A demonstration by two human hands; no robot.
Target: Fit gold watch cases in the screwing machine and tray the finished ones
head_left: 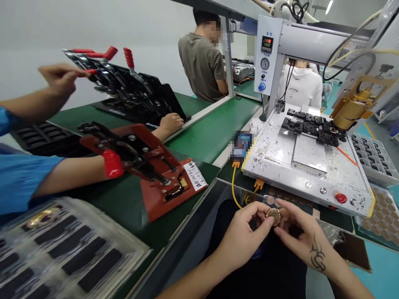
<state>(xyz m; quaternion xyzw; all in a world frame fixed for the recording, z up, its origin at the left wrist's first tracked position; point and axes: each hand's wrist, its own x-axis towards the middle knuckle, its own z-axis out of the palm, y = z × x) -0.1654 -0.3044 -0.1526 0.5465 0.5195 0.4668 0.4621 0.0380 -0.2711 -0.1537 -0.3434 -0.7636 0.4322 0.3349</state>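
Blue sleeve (34, 180): at far left, on a co-worker's arm, ending above the wrist.
Tray (134, 245): lying at lower left, holding black pieces (84, 255).
Black jig (146, 89): tilted up, pinched at a red handle (90, 72) by one co-worker's hand (64, 79), touched near the lower edge by another hand (171, 123).
Red jig (158, 158): standing raised on the green bench (124, 199).
Left hand (245, 232): held above the dark lap (258, 270), slanting up and right from the bottom edge; closed in a pinch on the disc, with thumb laid over the face and forefinger curled at the upper left rim.
Disc (273, 216): round, gold-rimmed, between both hands, just before the press (268, 149).
Right hand (299, 228): slanting up and left from the lower right, tattooed at the wrist; half curled, with forefinger and thumb at the disc's right side; impossible to tell whether gripping or merely touching.
Press: standing beyond the hands, fitted with a gold cylinder (347, 112).
Sheet (380, 214): lying right of the press, filled with round brown pieces.
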